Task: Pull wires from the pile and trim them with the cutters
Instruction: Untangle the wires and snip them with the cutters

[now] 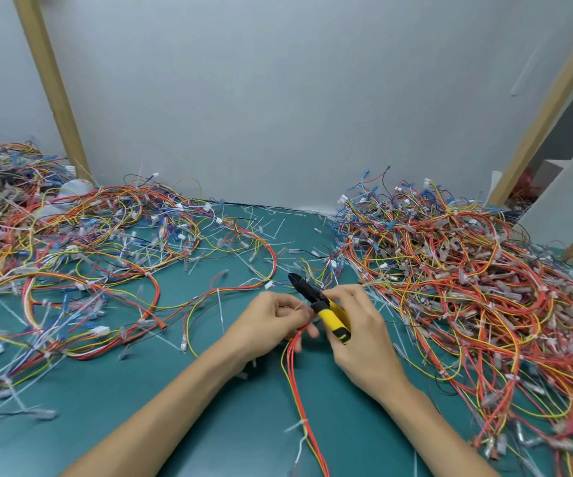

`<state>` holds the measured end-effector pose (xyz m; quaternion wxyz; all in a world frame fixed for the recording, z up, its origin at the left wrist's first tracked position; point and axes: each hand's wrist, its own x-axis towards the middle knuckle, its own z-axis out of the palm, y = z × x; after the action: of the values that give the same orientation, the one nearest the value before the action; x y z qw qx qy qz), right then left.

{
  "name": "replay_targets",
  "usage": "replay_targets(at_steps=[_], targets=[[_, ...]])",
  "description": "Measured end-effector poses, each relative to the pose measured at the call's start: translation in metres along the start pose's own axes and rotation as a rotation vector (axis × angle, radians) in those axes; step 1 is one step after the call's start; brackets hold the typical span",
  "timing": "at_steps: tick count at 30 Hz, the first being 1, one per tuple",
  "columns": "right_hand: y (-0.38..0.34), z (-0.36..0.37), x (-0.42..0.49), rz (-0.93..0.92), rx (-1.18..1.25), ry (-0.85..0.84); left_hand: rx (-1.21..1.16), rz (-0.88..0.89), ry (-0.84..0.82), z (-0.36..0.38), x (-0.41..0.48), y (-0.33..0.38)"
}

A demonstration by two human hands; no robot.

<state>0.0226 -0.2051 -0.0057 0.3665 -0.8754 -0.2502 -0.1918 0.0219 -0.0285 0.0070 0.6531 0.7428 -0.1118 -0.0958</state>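
My left hand (271,321) grips a bundle of red and yellow wires (297,380) that runs down toward the near edge of the green mat. My right hand (357,325) holds the cutters (319,306), which have yellow and black handles and a black head pointing up and left. The cutters' head lies just above the held bundle, close to my left fingers. A big wire pile (467,287) of red, orange, yellow and blue wires fills the right side of the table.
A second tangle of wires (81,256) spreads over the left and back of the green mat (140,401). White cable ties lie scattered among them. A grey wall with wooden posts (50,84) closes off the back.
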Motion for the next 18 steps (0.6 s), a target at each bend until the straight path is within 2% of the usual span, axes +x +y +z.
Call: replay_targets(at_steps=[4, 9, 11, 14, 15, 18], targets=[[0.000, -0.001, -0.002, 0.006, -0.013, -0.025, -0.055, 0.008, 0.118, 0.000, 0.000, -0.001], [0.004, 0.000, -0.003, 0.017, -0.045, -0.043, 0.044, 0.050, 0.191, 0.002, -0.001, -0.004], [0.006, -0.002, -0.002, 0.035, -0.069, -0.040, 0.212, 0.120, 0.237, 0.001, -0.002, -0.006], [0.009, -0.008, 0.000, 0.044, -0.125, -0.025, 0.716, 0.276, 0.383, -0.007, -0.002, -0.012], [0.010, -0.010, 0.000, 0.048, -0.163, -0.027, 0.814, 0.303, 0.420, -0.011, -0.002, -0.013], [0.016, -0.014, 0.000, 0.119, -0.240, -0.063, 0.900, 0.344, 0.446, -0.016, -0.001, -0.015]])
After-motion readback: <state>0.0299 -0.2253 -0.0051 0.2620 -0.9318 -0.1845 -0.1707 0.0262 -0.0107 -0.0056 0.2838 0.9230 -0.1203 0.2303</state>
